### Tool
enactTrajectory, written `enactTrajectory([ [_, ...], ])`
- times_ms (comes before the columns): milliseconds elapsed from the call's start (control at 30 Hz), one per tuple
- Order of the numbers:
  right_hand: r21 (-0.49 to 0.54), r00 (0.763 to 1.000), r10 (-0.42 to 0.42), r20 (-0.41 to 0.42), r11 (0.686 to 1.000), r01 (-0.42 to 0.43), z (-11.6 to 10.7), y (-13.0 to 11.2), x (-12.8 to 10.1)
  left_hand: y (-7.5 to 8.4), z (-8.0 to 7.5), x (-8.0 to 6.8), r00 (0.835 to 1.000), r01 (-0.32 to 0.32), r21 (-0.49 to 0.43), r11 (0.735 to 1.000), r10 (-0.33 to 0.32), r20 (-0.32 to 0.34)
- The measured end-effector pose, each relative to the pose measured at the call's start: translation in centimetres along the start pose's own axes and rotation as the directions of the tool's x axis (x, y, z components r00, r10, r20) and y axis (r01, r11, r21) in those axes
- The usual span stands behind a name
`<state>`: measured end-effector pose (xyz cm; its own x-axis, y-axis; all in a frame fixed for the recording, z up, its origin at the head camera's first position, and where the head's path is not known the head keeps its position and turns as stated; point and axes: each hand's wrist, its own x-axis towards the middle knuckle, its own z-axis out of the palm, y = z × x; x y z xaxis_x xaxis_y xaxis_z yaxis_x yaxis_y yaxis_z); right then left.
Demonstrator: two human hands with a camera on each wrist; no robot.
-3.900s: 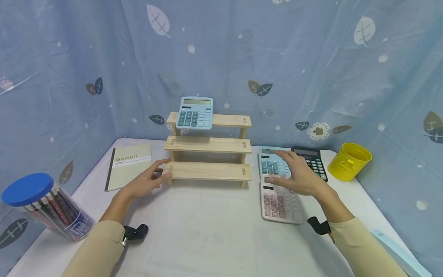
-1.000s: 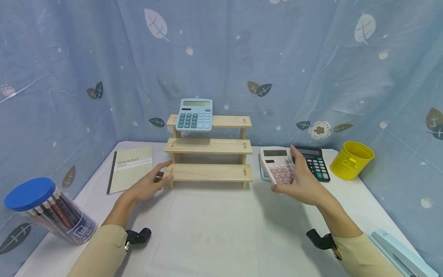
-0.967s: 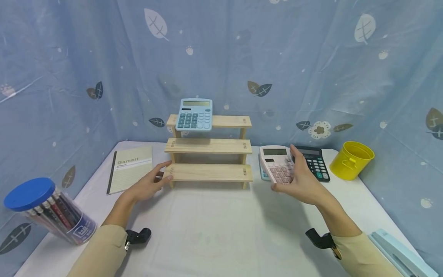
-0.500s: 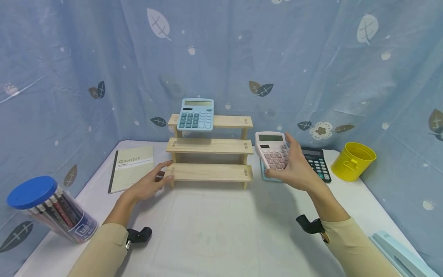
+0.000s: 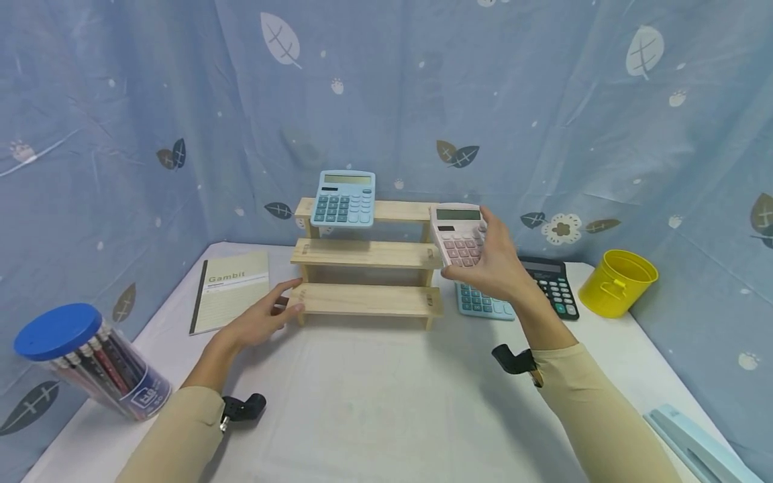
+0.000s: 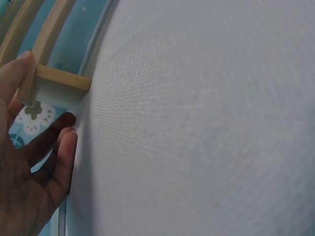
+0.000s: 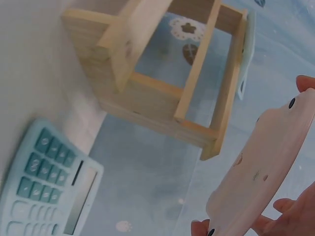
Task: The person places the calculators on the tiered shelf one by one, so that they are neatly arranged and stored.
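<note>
I count four calculators: one pink calculator held in my right hand, one blue calculator on the wooden shelf, another teal-keyed calculator and one black calculator below that hand. One notebook, one pencil jar, one yellow bucket.

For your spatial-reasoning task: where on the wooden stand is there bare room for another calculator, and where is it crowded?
The wooden stand is bare on its middle and bottom steps, and on its top step right of the blue calculator. Right of the stand, two calculators crowd the cloth.
</note>
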<state>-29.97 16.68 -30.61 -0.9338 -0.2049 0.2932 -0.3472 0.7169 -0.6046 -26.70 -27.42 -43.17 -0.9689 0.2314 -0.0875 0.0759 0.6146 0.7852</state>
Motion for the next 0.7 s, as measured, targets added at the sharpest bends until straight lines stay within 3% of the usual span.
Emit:
enactTrajectory([
  [300,-0.032,1.0,0.013,-0.017,0.999,-0.014,0.6,-1.4,2.4,0.5,0.3,-0.1,1.0,0.002,0.009,1.0,-0.002,0.004],
  [700,0.023,0.998,0.038,-0.054,0.999,-0.037,0.4,-3.6,6.1,0.3,0.3,0.0,1.0,-0.03,0.029,0.999,0.03,0.0],
])
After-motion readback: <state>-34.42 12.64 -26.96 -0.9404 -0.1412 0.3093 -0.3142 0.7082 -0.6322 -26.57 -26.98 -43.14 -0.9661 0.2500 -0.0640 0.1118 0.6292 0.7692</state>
